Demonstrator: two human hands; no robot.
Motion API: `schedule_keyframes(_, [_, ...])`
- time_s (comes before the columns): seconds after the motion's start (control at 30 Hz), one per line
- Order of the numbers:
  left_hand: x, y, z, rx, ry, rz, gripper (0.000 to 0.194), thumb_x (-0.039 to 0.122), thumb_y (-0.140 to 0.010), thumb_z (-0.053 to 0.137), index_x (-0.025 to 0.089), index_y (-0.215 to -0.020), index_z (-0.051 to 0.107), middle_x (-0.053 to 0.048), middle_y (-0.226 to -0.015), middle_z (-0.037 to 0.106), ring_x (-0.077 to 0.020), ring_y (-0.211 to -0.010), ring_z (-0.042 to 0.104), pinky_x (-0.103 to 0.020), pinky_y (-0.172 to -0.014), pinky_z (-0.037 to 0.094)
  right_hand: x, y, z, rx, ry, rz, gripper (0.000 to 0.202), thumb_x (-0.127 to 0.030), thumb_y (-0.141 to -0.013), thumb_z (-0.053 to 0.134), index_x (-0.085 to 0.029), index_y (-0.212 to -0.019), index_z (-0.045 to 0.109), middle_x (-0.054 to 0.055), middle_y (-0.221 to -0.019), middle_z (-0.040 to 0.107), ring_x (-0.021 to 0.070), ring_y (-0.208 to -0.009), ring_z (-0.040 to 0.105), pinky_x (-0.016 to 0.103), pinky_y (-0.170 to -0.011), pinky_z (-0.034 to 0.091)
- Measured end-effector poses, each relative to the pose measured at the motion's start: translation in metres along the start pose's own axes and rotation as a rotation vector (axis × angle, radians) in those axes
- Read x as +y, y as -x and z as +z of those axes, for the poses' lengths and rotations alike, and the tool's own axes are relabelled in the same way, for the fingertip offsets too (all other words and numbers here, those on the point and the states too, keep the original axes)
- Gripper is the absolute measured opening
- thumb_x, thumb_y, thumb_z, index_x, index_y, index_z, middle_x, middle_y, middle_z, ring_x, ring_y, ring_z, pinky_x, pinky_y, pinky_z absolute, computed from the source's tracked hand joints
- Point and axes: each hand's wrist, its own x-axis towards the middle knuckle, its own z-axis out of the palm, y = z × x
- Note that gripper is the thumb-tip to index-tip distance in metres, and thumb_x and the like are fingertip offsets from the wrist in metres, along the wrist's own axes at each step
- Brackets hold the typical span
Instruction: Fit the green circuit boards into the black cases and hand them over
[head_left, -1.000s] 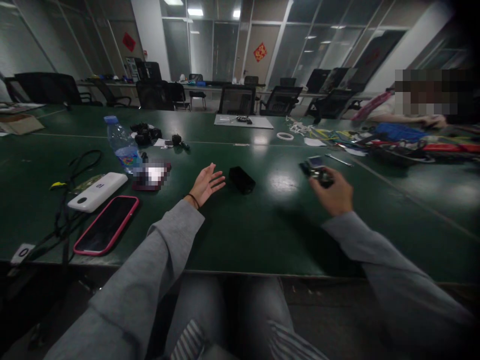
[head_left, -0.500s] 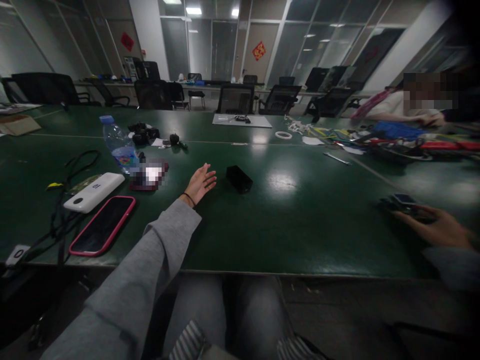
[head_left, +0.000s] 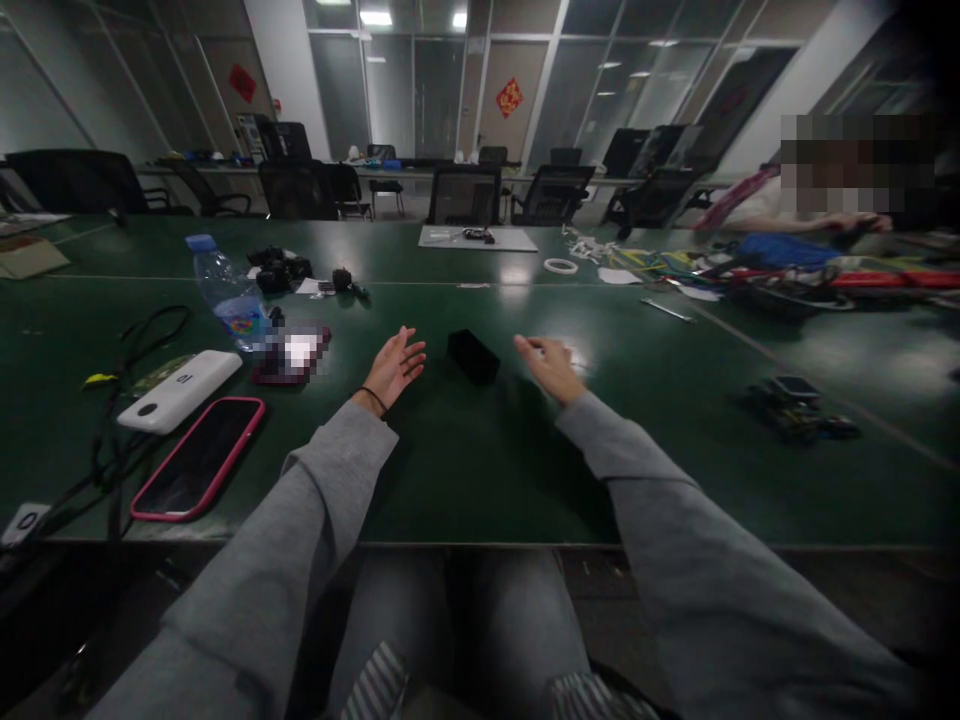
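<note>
A black box lies on the green table between my hands, touched by neither. On its left, my left hand is held with fingers apart and nothing in it. To the box's right is my right hand, thumb and fingers apart, also holding nothing. Farther right, a small dark device with a screen-like top rests on the table.
At the left are a pink-edged phone, a white power bank, black cables, another phone and a bottle. A tape roll and cable pile lie farther back, near a person.
My right hand has let go of the dark device at the right and moved left to the black box. My left hand has stayed beside the box.
</note>
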Motion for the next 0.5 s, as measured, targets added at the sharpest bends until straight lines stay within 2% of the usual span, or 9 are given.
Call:
schedule_keyframes(0.07, [0.001,0.001,0.001,0.004,-0.004,0.0,0.036,0.05,-0.086,0.061,0.025,-0.111,0.06,-0.004,-0.101,0.066,-0.0104,-0.078,0.062,-0.023,-0.069,0.049,-0.027,0.006,0.036,-0.094,0.009,0.028,0.065,-0.069,-0.087,0.049,-0.011,-0.11,0.066,0.019,-0.115,0.058,0.0318,-0.117,0.049,0.049,-0.103,0.039])
schedule_keyframes(0.17, [0.002,0.002,0.002,-0.005,-0.015,0.005,0.037,0.051,-0.087,0.061,0.025,-0.112,0.06,-0.004,-0.102,0.066,-0.0102,-0.078,0.062,-0.022,-0.069,0.048,-0.048,0.016,0.056,-0.199,0.028,0.012,0.063,-0.063,-0.082,0.06,-0.009,-0.115,0.064,0.021,-0.118,0.055,0.0353,-0.122,0.045,0.05,-0.105,0.038])
schedule_keyframes(0.23, [0.002,0.001,0.002,-0.016,-0.021,0.009,0.038,0.051,-0.086,0.061,0.025,-0.113,0.06,-0.004,-0.102,0.066,-0.0102,-0.079,0.062,-0.022,-0.069,0.048,-0.053,0.022,0.055,-0.221,-0.006,-0.049,0.053,-0.054,-0.083,0.063,-0.011,-0.114,0.063,0.018,-0.111,0.059,0.0334,-0.115,0.05,0.049,-0.103,0.041])
schedule_keyframes(0.33, [0.001,-0.002,0.0,-0.026,-0.022,0.015,0.039,0.052,-0.085,0.062,0.025,-0.113,0.061,-0.004,-0.102,0.067,-0.0103,-0.079,0.062,-0.022,-0.068,0.048,-0.053,0.029,0.047,-0.199,-0.087,-0.149,0.049,-0.04,-0.083,0.062,-0.013,-0.123,0.055,0.014,-0.11,0.06,0.0285,-0.103,0.057,0.045,-0.095,0.048])
schedule_keyframes(0.5, [0.0,-0.005,-0.003,-0.025,-0.021,0.02,0.04,0.052,-0.084,0.064,0.026,-0.113,0.061,-0.004,-0.103,0.067,-0.0104,-0.079,0.062,-0.022,-0.068,0.047,-0.042,0.033,0.04,-0.062,0.086,-0.382,0.06,-0.021,-0.079,0.058,-0.017,-0.138,0.044,0.017,-0.128,0.044,0.0348,-0.119,0.045,0.054,-0.102,0.044])
